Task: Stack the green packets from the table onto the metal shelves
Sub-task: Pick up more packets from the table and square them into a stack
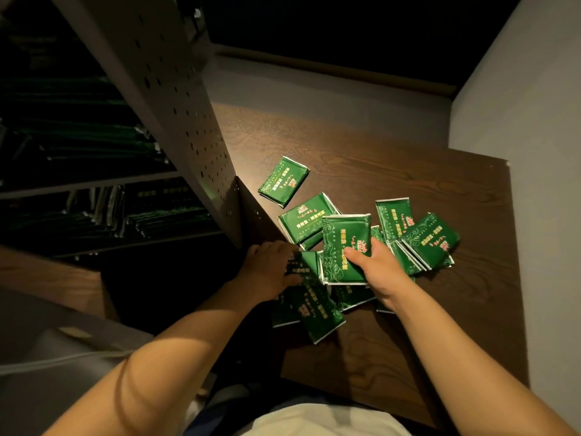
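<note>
Right hand [375,269] pinches a green packet [344,247]; left hand [270,269] lies flat on the packets [309,309].

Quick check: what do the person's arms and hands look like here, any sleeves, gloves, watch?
Both forearms are bare as far up as the frame shows; no sleeves in view. The left hand and right hand have no gloves, and no watch or bands show on the wrists. No rings can be made out. Light-coloured clothing shows at the bottom edge.

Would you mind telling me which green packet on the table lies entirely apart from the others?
The green foil packet farthest back on the brown wooden table, beside the perforated metal shelf panel; it touches no other packet, while the rest overlap.
</note>
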`<state>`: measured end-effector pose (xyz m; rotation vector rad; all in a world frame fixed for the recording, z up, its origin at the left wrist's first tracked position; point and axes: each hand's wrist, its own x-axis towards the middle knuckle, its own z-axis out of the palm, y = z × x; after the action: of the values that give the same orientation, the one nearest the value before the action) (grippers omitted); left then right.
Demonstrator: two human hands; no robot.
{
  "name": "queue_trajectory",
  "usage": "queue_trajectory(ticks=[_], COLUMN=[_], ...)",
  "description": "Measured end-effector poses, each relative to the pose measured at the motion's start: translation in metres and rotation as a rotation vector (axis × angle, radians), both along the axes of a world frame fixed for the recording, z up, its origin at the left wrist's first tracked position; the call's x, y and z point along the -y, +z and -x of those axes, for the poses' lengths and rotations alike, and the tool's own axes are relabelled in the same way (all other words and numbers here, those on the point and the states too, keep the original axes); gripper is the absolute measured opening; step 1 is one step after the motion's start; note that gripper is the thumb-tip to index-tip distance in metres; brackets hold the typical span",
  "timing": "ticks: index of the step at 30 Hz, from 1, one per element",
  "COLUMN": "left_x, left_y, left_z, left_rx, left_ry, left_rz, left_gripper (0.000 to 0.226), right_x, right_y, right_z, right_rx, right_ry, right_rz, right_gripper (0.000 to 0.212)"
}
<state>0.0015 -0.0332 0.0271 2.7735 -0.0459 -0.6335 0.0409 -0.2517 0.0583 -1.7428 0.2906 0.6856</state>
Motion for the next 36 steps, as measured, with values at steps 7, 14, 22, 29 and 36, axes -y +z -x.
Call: queue_trajectory(ticks=[7,14,22,29,36], left_x=[0.0,0.02,0.067,0.07,0.087], left_y=[0.007,0.034,0.039,0.042,0.043], left_z=[-0.008,-0.012,-0.001,0.015,0.023], left_rx=[-0.005,0.003,-0.117,-0.036,0.018], left_ry=[0.14,0.782,0.748,0.86,0.622], left_rz=[-0.098,0.707,0.71,0.768,0.758], left_gripper=[0.065,0.027,0.045,0.042,0.07], right_x=[0.006,0.0,-0.007,0.002,-0.01], right_y=[-0.001,0.0,-0.007,0.0,0.012], right_z=[0.013,0.019,0.016,0.019,0.025], right_rx=[-0.003,-0.089,-0.079,-0.016,0.216], right_ry=[-0.006,-0.138,-0.079,-0.048,-0.074], right_rz=[-0.016,-0.286,-0.238,-0.13,-0.107], right_gripper=[0.019,0.02,0.111,0.06,0.029])
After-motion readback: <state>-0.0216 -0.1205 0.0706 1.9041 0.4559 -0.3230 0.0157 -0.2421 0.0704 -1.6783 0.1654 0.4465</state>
